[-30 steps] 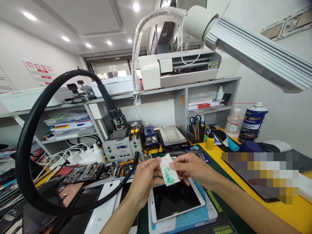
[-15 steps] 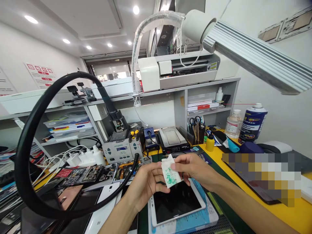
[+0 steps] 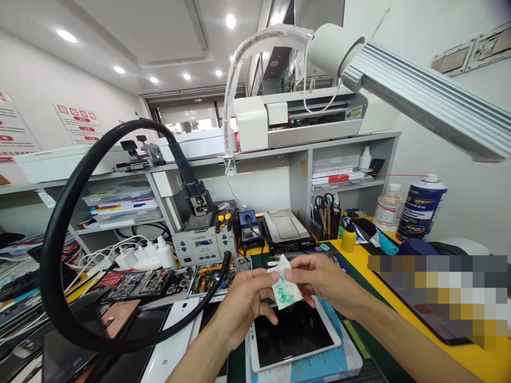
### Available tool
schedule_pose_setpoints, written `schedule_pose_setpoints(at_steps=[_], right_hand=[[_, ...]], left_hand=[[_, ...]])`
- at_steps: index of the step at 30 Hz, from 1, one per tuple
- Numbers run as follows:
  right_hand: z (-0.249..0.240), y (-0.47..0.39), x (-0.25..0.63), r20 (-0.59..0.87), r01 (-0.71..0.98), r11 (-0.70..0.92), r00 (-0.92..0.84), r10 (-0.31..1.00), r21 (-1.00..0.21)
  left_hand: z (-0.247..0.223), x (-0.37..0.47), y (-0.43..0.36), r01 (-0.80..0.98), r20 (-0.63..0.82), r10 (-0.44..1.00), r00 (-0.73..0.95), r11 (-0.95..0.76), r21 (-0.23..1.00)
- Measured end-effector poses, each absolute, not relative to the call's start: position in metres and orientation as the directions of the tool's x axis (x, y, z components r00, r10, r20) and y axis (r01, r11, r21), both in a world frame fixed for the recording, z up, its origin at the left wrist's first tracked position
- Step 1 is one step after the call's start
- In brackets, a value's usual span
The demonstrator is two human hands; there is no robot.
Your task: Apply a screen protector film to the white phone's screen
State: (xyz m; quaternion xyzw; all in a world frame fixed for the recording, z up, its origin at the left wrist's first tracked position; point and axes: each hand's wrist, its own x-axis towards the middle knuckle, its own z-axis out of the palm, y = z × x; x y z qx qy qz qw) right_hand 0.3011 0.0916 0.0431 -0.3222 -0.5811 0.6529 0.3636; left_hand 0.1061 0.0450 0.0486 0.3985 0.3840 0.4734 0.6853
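Note:
A small white cloth (image 3: 287,292) with green stains is pinched between both hands above a tablet. My left hand (image 3: 249,300) grips its left edge with thumb and fingers, the lower fingers curled loosely beneath. On the other side, my right hand (image 3: 319,276) holds the cloth's upper right part between thumb and fingers. Below them lies the white-framed tablet (image 3: 295,338) with a dark screen, resting on a light blue and white box (image 3: 347,359). The cloth and fingers hide the tablet's upper edge.
A black hose (image 3: 51,255) loops across the left side, over phones and a white phone back (image 3: 171,340). Behind stand a soldering station (image 3: 205,244), a yellow bottle (image 3: 348,238) and a spray can (image 3: 421,207). A lamp (image 3: 423,90) hangs overhead at right.
The left thumb has come onto the cloth's face, and the cloth's lower end has swung to the right. The whole view has shifted slightly.

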Motion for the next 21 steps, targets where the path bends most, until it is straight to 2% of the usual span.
schedule_pose_setpoints(at_steps=[7, 21], right_hand=[[0.0426, 0.0932, 0.2992, -0.008, -0.091, -0.065, -0.514, 0.858, -0.994], [0.0457, 0.0925, 0.3007, -0.024, -0.093, -0.084, -0.513, 0.858, -0.992]], left_hand=[[0.0444, 0.1061, 0.0445, -0.251, -0.088, 0.984, 0.152, 0.124, 0.960], [0.0447, 0.1075, 0.0456, -0.163, 0.011, 0.998, 0.056, -0.002, 0.987]])
